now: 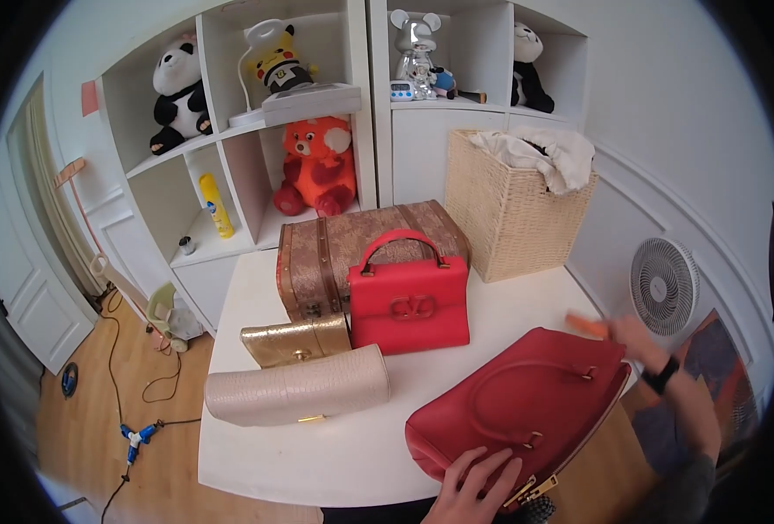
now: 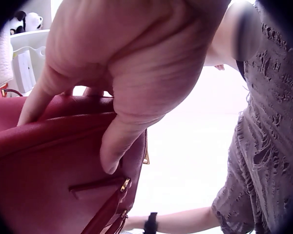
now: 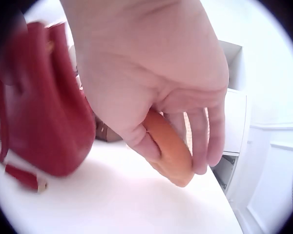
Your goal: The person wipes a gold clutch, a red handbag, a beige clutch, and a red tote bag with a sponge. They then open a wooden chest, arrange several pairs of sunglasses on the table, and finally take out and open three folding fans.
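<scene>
A dark red handbag (image 1: pixel 457 410) with two handles and gold zip pulls lies tilted at the table's front right. My left hand (image 1: pixel 473 489) grips its near end; in the left wrist view the thumb presses one face while the fingers reach over the other. Beyond the bag's far end, my right hand (image 1: pixel 636 341) pinches a soft, folded orange pad (image 3: pixel 171 153) between thumb and fingers. The right wrist view has this pad low over the white tabletop (image 3: pixel 122 195), beside the handbag.
A bright red handbag (image 1: pixel 422 306), a gold clutch (image 1: pixel 291 345), a pale pink bag (image 1: pixel 300 389) and a brown patterned trunk (image 1: pixel 317 249) crowd the table's left and back. A wicker basket (image 1: pixel 501 210) stands behind. To the right is a fan (image 1: pixel 664 284); cables (image 1: pixel 134 437) lie on the floor.
</scene>
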Demonstrator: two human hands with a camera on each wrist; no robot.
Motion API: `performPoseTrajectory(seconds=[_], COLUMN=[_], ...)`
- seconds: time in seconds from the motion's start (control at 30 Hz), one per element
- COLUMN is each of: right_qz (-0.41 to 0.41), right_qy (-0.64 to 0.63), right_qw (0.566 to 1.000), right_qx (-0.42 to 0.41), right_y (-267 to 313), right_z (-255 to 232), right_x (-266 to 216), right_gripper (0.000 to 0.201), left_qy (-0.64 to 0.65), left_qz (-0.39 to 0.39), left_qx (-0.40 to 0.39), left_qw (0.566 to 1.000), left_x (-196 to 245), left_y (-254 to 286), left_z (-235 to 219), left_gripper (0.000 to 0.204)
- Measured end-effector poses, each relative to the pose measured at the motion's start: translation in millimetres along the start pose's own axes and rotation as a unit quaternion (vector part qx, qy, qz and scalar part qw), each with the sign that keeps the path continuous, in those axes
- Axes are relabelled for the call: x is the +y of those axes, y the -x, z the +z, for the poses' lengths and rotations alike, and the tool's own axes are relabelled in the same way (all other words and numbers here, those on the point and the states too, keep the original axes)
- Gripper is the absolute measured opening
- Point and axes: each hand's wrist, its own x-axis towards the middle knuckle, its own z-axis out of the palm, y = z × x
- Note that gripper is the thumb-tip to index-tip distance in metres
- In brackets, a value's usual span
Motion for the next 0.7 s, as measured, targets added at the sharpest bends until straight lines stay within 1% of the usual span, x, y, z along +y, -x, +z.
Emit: performPoseTrajectory(seconds=[0.07,0.13,0.17,0.23,0.27,0.3,0.37,0.4,0.43,0.47,0.5,0.53,0.57,0.6,0.63,0.67,0.7], right_qz=[-0.050,-0.010,-0.006,0.006,-0.011,-0.010,-0.077,-0.066,-0.062,-0.059,-0.045,-0.030,-0.032,-0.114,-0.195,-0.249,-0.250], right_qy=[-0.046,-0.106,-0.108,-0.015,0.000,-0.001,0.047,-0.032,-0.148,-0.262,-0.266,-0.271,-0.274,-0.225,-0.172,-0.196,-0.197], right_qw=[0.995,0.982,0.982,0.988,0.992,0.992,0.996,0.997,0.987,0.963,0.962,0.957,0.956,0.964,0.963,0.948,0.948], right_qx=[0.069,0.157,0.157,0.154,0.124,0.123,0.017,-0.022,-0.028,-0.034,0.031,0.095,0.096,0.080,0.065,0.008,0.009], right_y=[36,63,70,81,82,85,85,76,66,58,57,56,52,47,42,39,35], right_z=[41,66,69,70,67,56,16,-4,-29,-53,-68,-80,-98,-118,-131,-136,-135], right_x=[-4,-25,-35,-48,-44,-43,-45,-49,-55,-63,-69,-75,-84,-94,-103,-110,-118], right_gripper=[0.025,0.025,0.025,0.022,0.026,0.026,0.037,0.047,0.055,0.064,0.072,0.081,0.081,0.088,0.094,0.085,0.085], left_qy=[0.006,0.014,0.013,0.021,0.024,0.024,0.027,0.021,0.021,0.034,0.046,0.043,0.032,0.020,0.016,0.014,0.013], left_qz=[-0.002,-0.016,-0.014,-0.032,-0.031,-0.031,-0.035,-0.028,-0.029,-0.048,-0.067,-0.069,-0.077,-0.085,-0.084,-0.090,-0.097], left_qx=[0.009,0.018,0.014,0.019,0.034,0.032,0.049,0.049,0.049,0.054,0.059,0.060,0.075,0.091,0.090,0.109,0.128], left_qw=[1.000,1.000,1.000,0.999,0.999,0.999,0.998,0.998,0.998,0.997,0.995,0.995,0.994,0.992,0.992,0.990,0.987], left_x=[-1,0,-1,-4,-7,-7,-8,-13,-12,-11,-9,-7,-6,-4,-5,-7,-10], left_y=[-4,-9,-10,-13,-14,-14,-17,-16,-16,-16,-16,-16,-18,-19,-20,-22,-23], left_z=[0,-5,-6,-7,-5,-6,-8,-5,-4,-3,-3,-3,-2,-2,-1,1,3], left_gripper=[0.063,0.067,0.067,0.071,0.075,0.075,0.076,0.078,0.078,0.077,0.076,0.076,0.075,0.074,0.074,0.073,0.071])
